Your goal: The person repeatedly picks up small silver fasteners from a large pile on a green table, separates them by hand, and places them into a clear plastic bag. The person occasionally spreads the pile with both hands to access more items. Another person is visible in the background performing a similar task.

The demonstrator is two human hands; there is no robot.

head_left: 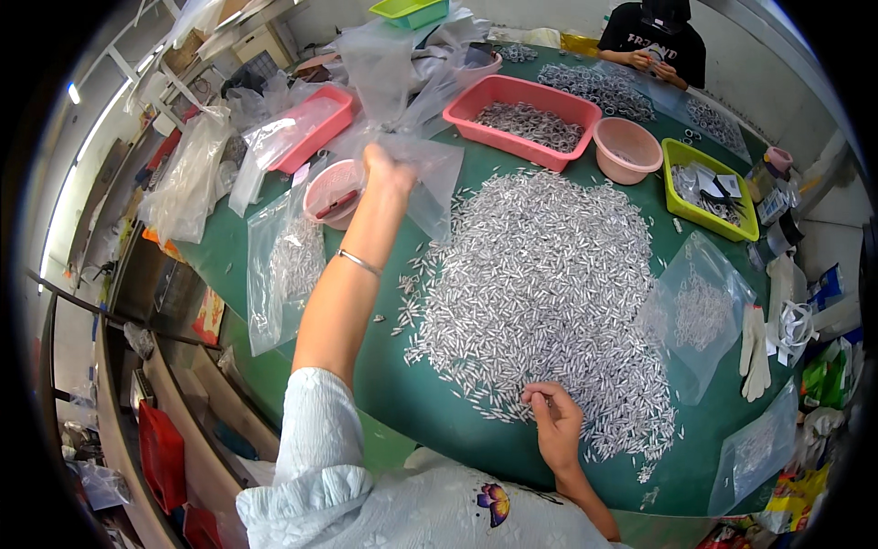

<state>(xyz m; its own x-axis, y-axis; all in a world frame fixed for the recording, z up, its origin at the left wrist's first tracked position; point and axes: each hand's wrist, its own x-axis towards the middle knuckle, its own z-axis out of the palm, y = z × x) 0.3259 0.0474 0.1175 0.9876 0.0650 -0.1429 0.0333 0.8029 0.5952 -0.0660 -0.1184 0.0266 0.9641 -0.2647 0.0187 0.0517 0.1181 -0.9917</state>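
Observation:
My left hand (388,174) reaches forward across the table, its fingers closed on a clear plastic bag (432,183) that spreads out to its right. What lies under that hand is hidden. Next to the wrist stands a round pink basket (322,194) with a dark red tool in it. A broad heap of small silvery, spindle-shaped metal pieces (540,284) covers the middle of the table. My right hand (558,428) rests at the heap's near edge, fingers curled against the thumb; whatever is between them is too small to make out.
Behind the heap stand a pink tub (485,91) of metal rings, a round pink bowl (627,151) and a yellow-green basket (732,224). Filled clear bags (702,311) lie right and left of the heap. White gloves (755,352) hang near the right edge. A person (654,46) sits across the table.

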